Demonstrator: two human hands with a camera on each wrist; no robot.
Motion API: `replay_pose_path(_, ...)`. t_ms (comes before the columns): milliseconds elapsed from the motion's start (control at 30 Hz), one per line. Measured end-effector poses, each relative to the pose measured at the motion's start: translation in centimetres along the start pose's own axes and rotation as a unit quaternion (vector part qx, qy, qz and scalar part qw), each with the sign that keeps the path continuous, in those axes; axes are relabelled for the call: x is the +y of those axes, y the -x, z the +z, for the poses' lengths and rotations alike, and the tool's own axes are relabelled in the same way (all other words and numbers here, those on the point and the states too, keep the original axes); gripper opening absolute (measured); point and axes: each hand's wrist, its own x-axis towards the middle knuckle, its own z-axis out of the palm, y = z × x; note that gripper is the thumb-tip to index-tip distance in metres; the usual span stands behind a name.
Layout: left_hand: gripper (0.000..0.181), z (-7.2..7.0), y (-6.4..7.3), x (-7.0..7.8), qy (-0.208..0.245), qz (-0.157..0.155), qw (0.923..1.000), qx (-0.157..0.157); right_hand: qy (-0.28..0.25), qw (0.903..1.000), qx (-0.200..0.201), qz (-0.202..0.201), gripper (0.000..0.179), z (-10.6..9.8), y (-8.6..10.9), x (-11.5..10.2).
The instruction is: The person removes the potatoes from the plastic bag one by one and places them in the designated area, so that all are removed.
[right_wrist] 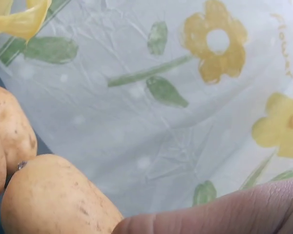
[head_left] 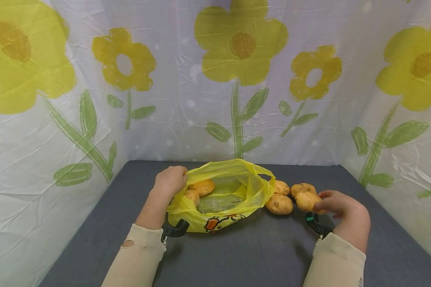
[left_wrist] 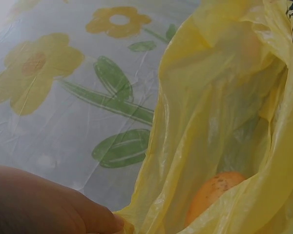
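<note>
A yellow plastic bag (head_left: 215, 223) lies on the table with its mouth spread open. My left hand (head_left: 170, 181) pinches the bag's left rim; in the left wrist view the thumb presses on the yellow film. Inside the bag are two potatoes, one larger potato (head_left: 202, 187) and one partly hidden by the film. To the right, my right hand (head_left: 339, 203) grips a potato (head_left: 306, 201) between thumb and fingers. Just behind it sits another potato (head_left: 302, 188), and two more, a front potato (head_left: 279, 204) and a back potato (head_left: 281, 187), lie against the bag's right side.
The dark grey table (head_left: 258, 255) is walled by a white flower-printed curtain (head_left: 165, 131) at the back and both sides. A black wrist mount (head_left: 177, 228) sits at the left cuff, and another wrist mount (head_left: 317, 225) at the right.
</note>
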Motion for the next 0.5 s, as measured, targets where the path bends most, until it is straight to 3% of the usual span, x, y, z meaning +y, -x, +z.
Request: replay_pose_path(500, 0.025, 0.0, 0.0, 0.1, 0.001, 0.001, 1.0000, 0.006, 0.021, 0.9998, -0.004, 0.003, 0.077, 1.1, -2.0, 0.9)
